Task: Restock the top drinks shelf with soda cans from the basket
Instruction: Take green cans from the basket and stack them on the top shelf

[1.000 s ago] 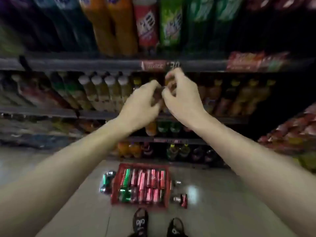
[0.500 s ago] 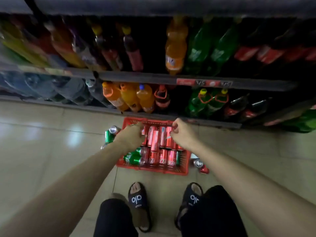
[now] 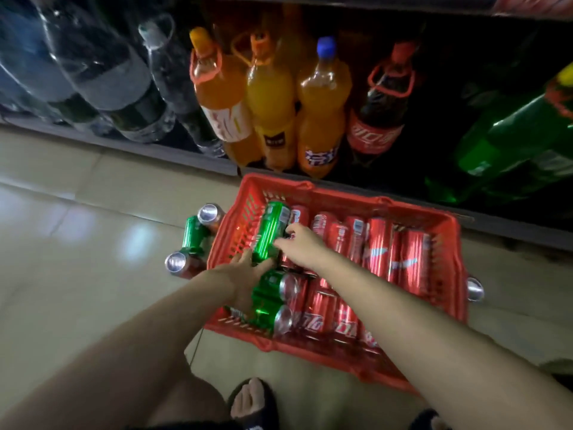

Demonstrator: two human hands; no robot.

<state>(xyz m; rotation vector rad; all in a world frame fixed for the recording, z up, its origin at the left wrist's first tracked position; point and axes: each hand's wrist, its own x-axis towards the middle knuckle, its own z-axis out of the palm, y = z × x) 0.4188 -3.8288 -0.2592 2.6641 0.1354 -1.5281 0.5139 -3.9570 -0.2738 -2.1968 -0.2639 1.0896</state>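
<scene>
Soda cans: the green can I'm after is lifted at the 10 o'clock corner of the red basket, slanted above the others.
Floor: pale glossy tiles with soft light patches; the basket sits on them, right against the bottom shelf at 12 o'clock.
Room: a dim shop aisle; big bottles lean out of that bottom shelf.
Left hand: my left hand comes in from 7 o'clock; its fingers are wrapped round the lower end of the green can.
Right hand: my right hand comes from 4 o'clock; fingertips curled against the can's side, steadying it, not clenched round it.
Green cans in the basket: three, counting the held one; two lie at 7 o'clock.
Red cans: two rows; I count about six in the far row, the near row partly hidden by my arm.
Cans on the floor: three at 9 o'clock beside the basket, one at 3 o'clock.
Orange bottles: three.
Cola bottle: one, just right of them.
Green bottle: one clear, at 2 o'clock.
</scene>
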